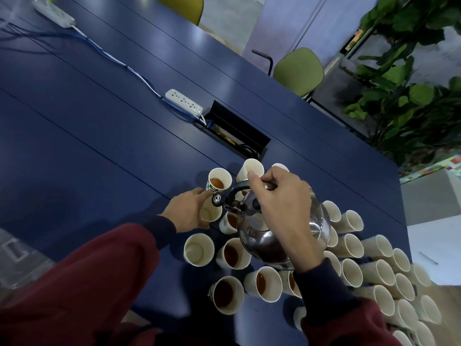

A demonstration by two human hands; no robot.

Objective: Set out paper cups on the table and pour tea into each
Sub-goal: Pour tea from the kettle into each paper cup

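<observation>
My right hand grips the black handle of a shiny steel kettle, held over a cluster of white paper cups on the blue table. My left hand curls round an empty paper cup just left of the kettle's spout. Beyond it stands a cup with tea, and farther back an empty cup. Several cups near me hold brown tea, such as one cup and another. Several empty cups crowd the right side.
A white power strip with blue and white cables lies mid-table beside an open black cable box. A second strip lies far left. Green chairs and leafy plants stand past the table's far edge.
</observation>
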